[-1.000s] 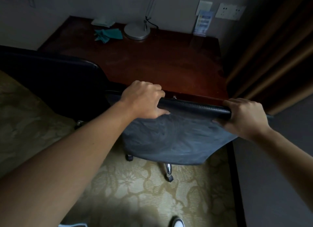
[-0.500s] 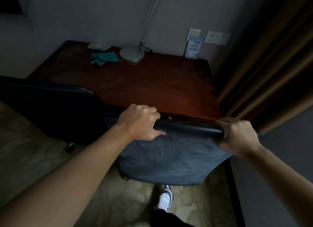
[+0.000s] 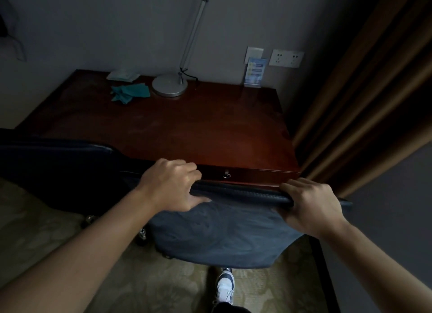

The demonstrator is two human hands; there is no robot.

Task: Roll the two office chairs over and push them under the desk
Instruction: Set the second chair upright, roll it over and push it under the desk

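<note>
Both hands are gripping the top rail of the nearer office chair's backrest (image 3: 224,233). The left hand (image 3: 171,187) is closing over the rail near its left end, thumb lying on the rear face of the back; the right hand (image 3: 312,206) is wrapping the rail near its right end. Fingers (image 3: 184,166) of both hands are curled shut around the padded edge.

Position: this chair is standing at the front edge of the tabletop (image 3: 187,130), toward its front right corner, with the rail sitting just below the drawer front and its lock (image 3: 226,175). The second chair (image 3: 53,170) is standing to the left, its dark back overlapping the front left part of the tabletop edge.

Handling, judged: the chair is probably moderately heavy but rolling freely on castors (image 3: 142,233), so a level push should do. The top rail looks like the right hold, being firm under its padding and wide enough for two hands. The carpet (image 3: 46,242) may be adding drag. The covering looks smooth, so the grip could slip a little.

Not visible:
- seat and arms of either chair
- most of the wheel base, behind the backrest
- space under the tabletop, so how far in is unclear
- left chair's outline, lost in dim light

A shoe (image 3: 225,286) is showing just behind the chair.
</note>
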